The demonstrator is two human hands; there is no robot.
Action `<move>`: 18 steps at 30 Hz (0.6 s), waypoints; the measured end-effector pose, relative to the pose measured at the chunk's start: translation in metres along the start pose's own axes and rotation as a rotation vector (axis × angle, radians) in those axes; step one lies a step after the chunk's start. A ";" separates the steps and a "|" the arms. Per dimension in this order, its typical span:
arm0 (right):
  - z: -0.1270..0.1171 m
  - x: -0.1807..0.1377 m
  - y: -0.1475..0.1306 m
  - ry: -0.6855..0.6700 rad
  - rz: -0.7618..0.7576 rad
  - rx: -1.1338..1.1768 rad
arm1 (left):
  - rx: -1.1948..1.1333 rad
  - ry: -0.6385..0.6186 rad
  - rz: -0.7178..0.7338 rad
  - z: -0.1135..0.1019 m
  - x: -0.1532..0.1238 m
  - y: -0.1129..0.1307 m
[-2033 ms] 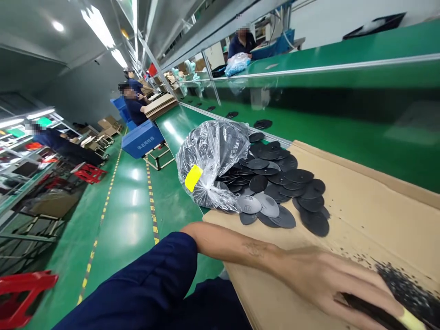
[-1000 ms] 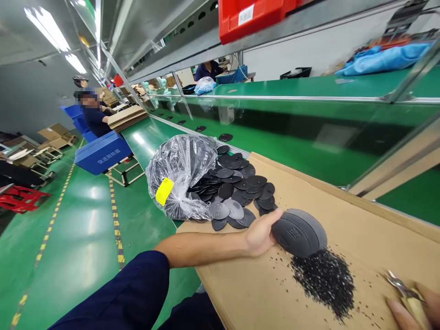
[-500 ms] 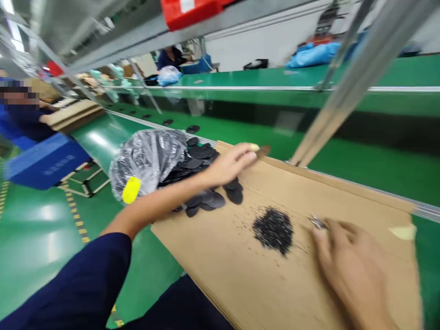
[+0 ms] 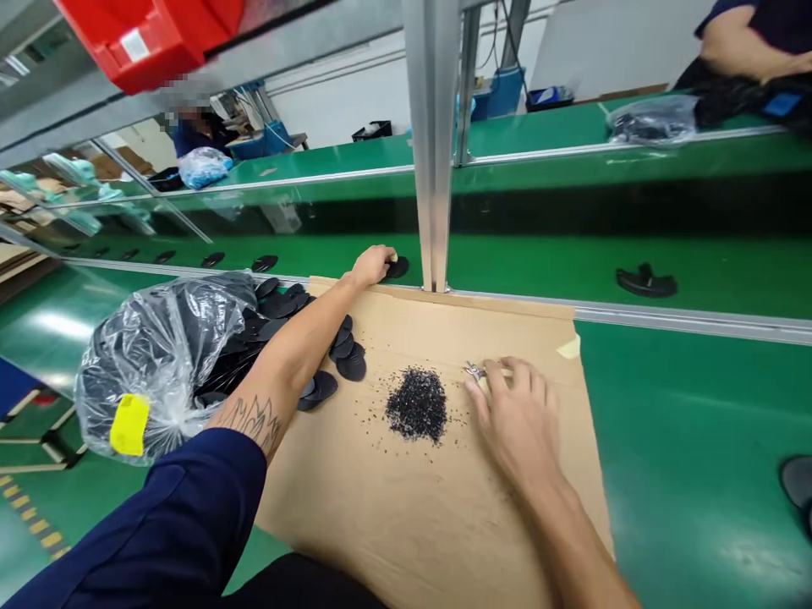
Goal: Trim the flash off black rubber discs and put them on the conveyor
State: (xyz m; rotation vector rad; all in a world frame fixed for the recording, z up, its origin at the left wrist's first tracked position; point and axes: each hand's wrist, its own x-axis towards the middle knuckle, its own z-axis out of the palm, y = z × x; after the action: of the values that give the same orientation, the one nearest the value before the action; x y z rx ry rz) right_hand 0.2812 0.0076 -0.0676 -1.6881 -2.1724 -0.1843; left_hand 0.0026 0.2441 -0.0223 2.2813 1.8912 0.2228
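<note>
A cardboard sheet [image 4: 406, 507] is laid nearest, over the green bench [image 4: 685, 423]. On it the right hand [image 4: 517, 419] is rested palm down, fingers loosely curled over a small metal cutter [image 4: 473, 370]; only the cutter's tip is seen, its long axis running roughly nine to three o'clock and its point turned toward nine o'clock. How tightly it is gripped cannot be told. Just beside the hand, at its nine o'clock, a heap of black trimmings [image 4: 417, 404] is piled on the sheet.

Farther toward ten o'clock, loose black discs [image 4: 336, 359] are spread flat on the sheet's edge, spilling from a clear bag [image 4: 158, 355] marked with a yellow tag [image 4: 128, 425].

The left arm is stretched across these discs toward twelve o'clock. At the sheet's far edge the left hand [image 4: 371, 264] is closed narrowly on one disc [image 4: 398, 267], which lies flat on the belt [image 4: 539, 262], just beside a metal post [image 4: 433, 144].

Farther along the belt, single discs are spaced well apart toward ten o'clock, and another black part [image 4: 645, 282] is seen at two o'clock. Beyond, a second belt level and other people's arms are visible.
</note>
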 end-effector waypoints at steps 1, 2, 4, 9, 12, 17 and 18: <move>0.000 -0.001 0.000 -0.001 0.001 0.002 | 0.003 0.011 -0.019 0.000 0.000 0.000; 0.000 -0.001 0.000 -0.001 -0.001 0.005 | 0.004 0.024 -0.037 0.000 -0.001 0.000; 0.000 -0.001 0.000 0.001 -0.001 0.016 | -0.002 0.053 -0.067 -0.003 -0.004 0.002; 0.000 -0.001 0.001 -0.045 0.058 0.114 | -0.096 0.138 -0.005 -0.021 -0.042 0.025; -0.008 -0.001 0.005 -0.124 0.140 0.219 | -0.221 0.176 0.149 -0.027 -0.108 0.039; -0.026 0.024 0.037 -0.184 0.187 0.177 | -0.427 0.333 0.596 0.004 -0.230 0.041; -0.028 0.035 0.049 -0.193 0.203 0.157 | -0.422 0.383 0.625 0.014 -0.244 0.042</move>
State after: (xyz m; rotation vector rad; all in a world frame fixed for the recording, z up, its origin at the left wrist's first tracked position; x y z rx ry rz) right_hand 0.3268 0.0429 -0.0355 -1.8853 -2.0656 0.2064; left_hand 0.0009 -0.0042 -0.0283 2.5476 1.0291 1.0851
